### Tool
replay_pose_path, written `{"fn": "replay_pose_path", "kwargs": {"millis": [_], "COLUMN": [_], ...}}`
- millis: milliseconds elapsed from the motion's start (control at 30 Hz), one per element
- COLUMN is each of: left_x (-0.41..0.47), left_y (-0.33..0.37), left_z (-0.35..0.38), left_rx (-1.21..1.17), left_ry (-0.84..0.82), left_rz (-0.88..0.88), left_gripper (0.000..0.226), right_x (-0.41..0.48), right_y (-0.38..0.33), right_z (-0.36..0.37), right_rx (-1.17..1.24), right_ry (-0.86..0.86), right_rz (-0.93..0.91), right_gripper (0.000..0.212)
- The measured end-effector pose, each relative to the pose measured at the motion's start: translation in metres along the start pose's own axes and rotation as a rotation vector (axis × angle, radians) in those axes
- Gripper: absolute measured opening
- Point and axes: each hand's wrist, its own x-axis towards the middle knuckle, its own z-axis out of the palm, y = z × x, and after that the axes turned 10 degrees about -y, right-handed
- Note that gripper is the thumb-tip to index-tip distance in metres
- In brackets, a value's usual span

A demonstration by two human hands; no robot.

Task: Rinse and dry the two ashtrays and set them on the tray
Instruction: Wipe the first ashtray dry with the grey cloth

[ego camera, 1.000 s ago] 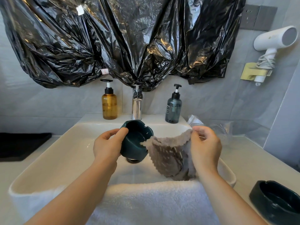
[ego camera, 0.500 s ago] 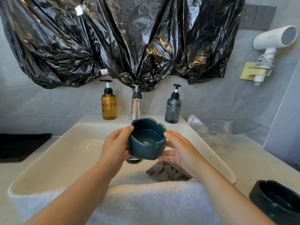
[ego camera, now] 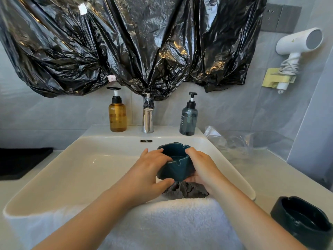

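Over the sink (ego camera: 90, 168), teal ashtray (ego camera: 176, 168) gripped, opening up, between left hand (ego camera: 146, 175) and right hand (ego camera: 203, 166), over grey cloth (ego camera: 187, 191). Best kept steady in one hand while wiping bowl and notches dry; second ashtray (ego camera: 302, 219) at right on table (ego camera: 270, 177).

Teal ashtray (ego camera: 175, 163): squarish, glossy, notched rim, upright with mouth up, gripped between left hand (ego camera: 149, 175) and right hand (ego camera: 203, 168) over the sink (ego camera: 81, 168), just above a crumpled grey cloth (ego camera: 187, 190). Black ashtray (ego camera: 302, 219): rounder, upright on the counter (ego camera: 270, 177) at far right, well apart. Flat black shape at far left, possibly the tray (ego camera: 21, 163).
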Motion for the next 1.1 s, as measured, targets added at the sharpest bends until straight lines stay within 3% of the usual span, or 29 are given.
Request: {"fn": "replay_pose_path", "kwargs": {"millis": [100,233,367,433,533,667,767,867,933,967,1033,1100], "left_x": [0.005,0.003,0.004,0.004,0.004,0.004,0.004,0.003,0.002,0.002,0.003,0.003], "left_y": [-0.001,0.001,-0.002,-0.004,-0.006,-0.005,-0.005,-0.006,-0.007,-0.008,-0.008,-0.008], "left_z": [-0.002,-0.004,-0.007,-0.009,-0.010,-0.010,-0.011,-0.012,-0.012,-0.012,-0.011,-0.011], "left_rx": [0.004,-0.398,-0.584,-0.641,-0.697,-0.740,-0.742,-0.768,-0.808,-0.834,-0.886,-0.914], "left_ry": [-0.004,0.100,0.193,0.202,0.203,0.207,0.213,0.211,0.197,0.189,0.170,0.152], "left_rz": [-0.007,-0.118,-0.299,-0.356,-0.404,-0.426,-0.421,-0.419,-0.427,-0.434,-0.444,-0.449], "left_gripper": [0.013,0.004,0.006,0.009,0.011,0.015,0.016,0.017,0.016,0.015,0.013,0.012], "right_x": [0.001,0.001,0.003,0.000,-0.005,-0.016,-0.013,-0.012,-0.013,-0.014,-0.013,-0.010], "right_y": [-0.001,-0.004,0.009,0.012,0.011,0.012,0.017,0.016,0.016,0.016,0.016,0.015], "right_z": [0.001,0.001,-0.007,-0.013,-0.025,-0.036,-0.038,-0.036,-0.034,-0.034,-0.036,-0.036], "right_rx": [-0.042,0.078,-0.425,-0.582,-0.796,-1.012,-0.995,-1.003,-1.011,-1.031,-1.067,-0.961], "right_ry": [-0.009,-0.053,0.255,0.312,0.218,0.092,0.111,0.075,0.019,0.006,0.052,0.127], "right_rz": [-0.020,0.000,-0.128,-0.145,-0.090,0.114,0.126,0.103,0.119,0.122,0.067,-0.044], "right_gripper": [0.034,0.036,0.028,0.027,0.017,0.037,0.016,0.015,0.035,0.034,0.011,0.014]}}
